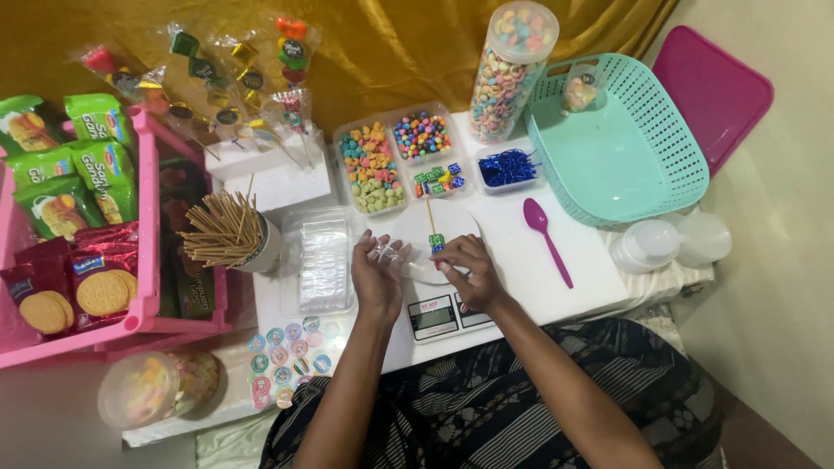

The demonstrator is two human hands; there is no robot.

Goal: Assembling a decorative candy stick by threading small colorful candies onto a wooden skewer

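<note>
Wooden skewer with candy cubes, held over the white plate on the kitchen scale.

The skewer (431,224) sits pinched in the right hand (469,271), thumb and forefinger closed on its lower end just below a green candy cube (436,241); its long axis runs away from the fingers, toward the divided candy tray (401,161). The left hand (376,276), just beside it, has its fingers curled shut on a small clear plastic wrapper (388,252) (contents cannot be told). Both hands hover over the white plate (415,233) atop the digital kitchen scale (439,317); the right is nearer the skewer. Left of the fingers stands a cup of bare skewers (228,233); to their right lie a purple spoon (547,236) and a teal basket (621,143).
</note>
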